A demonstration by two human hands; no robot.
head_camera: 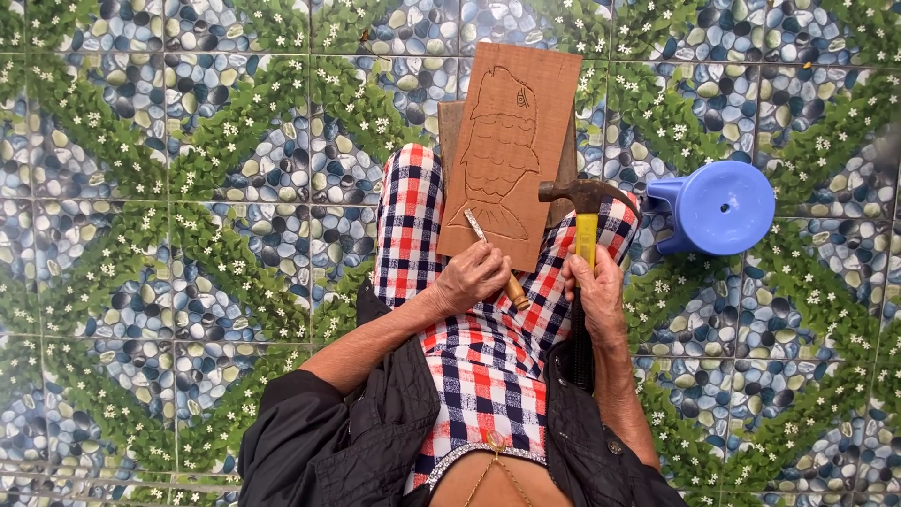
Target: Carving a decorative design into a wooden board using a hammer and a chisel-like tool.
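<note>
— Room to move?
— Lots. Tiled floor [188,235] all around; one blue stool [718,207] at three o'clock.
— What do you hold?
— My left hand [472,275] grips one chisel [496,260], tip on one carved fish board [504,150] at twelve o'clock. My right hand [594,291] grips one hammer [585,211].
</note>
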